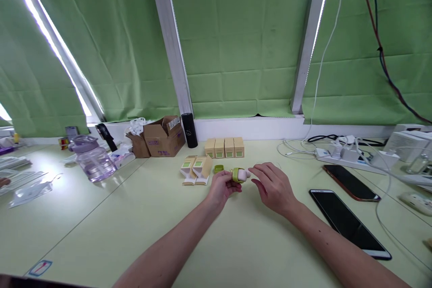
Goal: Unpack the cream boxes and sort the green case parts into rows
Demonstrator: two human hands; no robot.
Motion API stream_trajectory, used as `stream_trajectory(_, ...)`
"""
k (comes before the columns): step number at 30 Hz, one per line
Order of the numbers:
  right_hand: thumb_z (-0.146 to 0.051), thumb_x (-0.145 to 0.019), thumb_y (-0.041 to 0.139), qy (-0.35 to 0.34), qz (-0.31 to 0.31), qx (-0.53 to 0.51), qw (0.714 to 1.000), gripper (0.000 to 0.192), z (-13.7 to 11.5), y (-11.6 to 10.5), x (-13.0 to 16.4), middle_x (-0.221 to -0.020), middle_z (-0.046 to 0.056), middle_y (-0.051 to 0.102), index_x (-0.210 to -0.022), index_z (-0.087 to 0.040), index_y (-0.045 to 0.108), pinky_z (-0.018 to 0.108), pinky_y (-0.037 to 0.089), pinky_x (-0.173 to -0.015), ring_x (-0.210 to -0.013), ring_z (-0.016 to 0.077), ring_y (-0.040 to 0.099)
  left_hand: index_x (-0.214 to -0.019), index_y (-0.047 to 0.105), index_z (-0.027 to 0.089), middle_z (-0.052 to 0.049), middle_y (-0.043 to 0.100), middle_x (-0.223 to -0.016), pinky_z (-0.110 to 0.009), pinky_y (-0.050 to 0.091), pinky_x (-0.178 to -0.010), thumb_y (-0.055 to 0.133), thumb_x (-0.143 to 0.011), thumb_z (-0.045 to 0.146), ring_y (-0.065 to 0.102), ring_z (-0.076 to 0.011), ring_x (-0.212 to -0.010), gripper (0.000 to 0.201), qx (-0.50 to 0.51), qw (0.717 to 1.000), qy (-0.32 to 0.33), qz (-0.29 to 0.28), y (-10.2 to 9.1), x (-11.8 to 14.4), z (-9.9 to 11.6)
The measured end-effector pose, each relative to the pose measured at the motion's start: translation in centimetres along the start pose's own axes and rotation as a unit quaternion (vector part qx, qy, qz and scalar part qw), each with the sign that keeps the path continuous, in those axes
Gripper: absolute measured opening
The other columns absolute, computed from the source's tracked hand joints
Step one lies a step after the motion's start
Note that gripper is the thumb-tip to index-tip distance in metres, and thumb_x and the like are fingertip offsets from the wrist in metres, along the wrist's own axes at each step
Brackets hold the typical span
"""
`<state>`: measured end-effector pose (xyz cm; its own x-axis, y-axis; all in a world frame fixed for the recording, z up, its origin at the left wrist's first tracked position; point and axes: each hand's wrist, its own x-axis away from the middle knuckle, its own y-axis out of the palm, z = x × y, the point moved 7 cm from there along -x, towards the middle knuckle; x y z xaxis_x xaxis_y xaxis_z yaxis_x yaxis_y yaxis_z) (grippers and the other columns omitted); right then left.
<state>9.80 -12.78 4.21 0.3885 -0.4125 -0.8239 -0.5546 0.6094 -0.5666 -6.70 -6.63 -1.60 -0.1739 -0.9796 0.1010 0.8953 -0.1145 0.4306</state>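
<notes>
Near the middle of the table, my left hand [221, 189] grips a small yellow-green case [239, 175] with a smooth pale pink rounded piece [243, 174] sticking out of its right end. The exact kind of the item is too small to tell. My right hand [272, 186] is just to the right of the pale end, fingers bent and thumb apart from them; whether a fingertip touches it is unclear. Just behind my left hand lies a small green cap-like piece [218, 168]. Two opened small cardboard boxes [196, 170] lie to the left of it.
Several closed small boxes [224, 147] stand in a row at the back. A carton [164, 137], a black cylinder [189, 130] and a water jug [92, 159] are to the left. Two phones [349, 222] and a power strip [347, 159] with cables lie on the right.
</notes>
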Motion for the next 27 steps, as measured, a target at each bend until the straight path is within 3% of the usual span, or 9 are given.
stream_trajectory(9, -0.012, -0.099, 0.047, -0.025, -0.031, -0.027, 0.999, 0.036, -1.6, 0.1, -0.5, -0.117, 0.011, 0.069, -0.129, -0.026, 0.059, 0.038, 0.052, -0.078, -0.103, 0.0258, 0.064, -0.072, 0.056, 0.017, -0.007, 0.068, -0.062, -0.032, 0.055, -0.054, 0.067, -0.070, 0.015, 0.065, -0.0180, -0.052, 0.011, -0.016, 0.999, -0.029, -0.034, 1.1, 0.8, -0.3)
stream_trajectory(18, -0.012, -0.098, 0.048, -0.010, -0.041, -0.047, 0.998, 0.035, -1.4, 0.4, -0.2, -0.121, 0.013, 0.066, -0.130, -0.025, 0.057, 0.038, 0.056, -0.079, -0.106, 0.0256, 0.064, -0.072, 0.053, 0.018, -0.007, 0.069, -0.063, -0.029, 0.053, -0.052, 0.068, -0.071, 0.021, 0.063, -0.0167, -0.050, 0.015, -0.043, 0.997, -0.035, -0.050, 1.5, 1.1, -0.3)
stream_trajectory(22, -0.015, -0.098, 0.050, 0.029, -0.027, -0.078, 0.996, 0.033, -0.7, 0.5, 0.0, -0.122, 0.012, 0.065, -0.130, -0.025, 0.056, 0.039, 0.058, -0.082, -0.108, 0.0257, 0.064, -0.078, 0.051, 0.020, -0.006, 0.069, -0.063, -0.029, 0.051, -0.051, 0.072, -0.075, 0.031, 0.062, -0.0167, -0.049, 0.024, -0.041, 0.997, -0.022, -0.057, 1.6, 1.2, 0.0)
stream_trajectory(27, -0.024, -0.097, 0.055, 0.143, -0.012, -0.197, 0.970, 0.029, 0.9, 0.9, 0.3, -0.124, 0.012, 0.064, -0.125, -0.026, 0.059, 0.037, 0.060, -0.075, -0.106, 0.0255, 0.065, -0.087, 0.049, 0.022, -0.005, 0.070, -0.065, -0.027, 0.048, -0.049, 0.072, -0.078, 0.041, 0.061, -0.0170, -0.049, 0.032, -0.049, 0.998, -0.003, -0.048, 1.2, 0.9, 0.3)
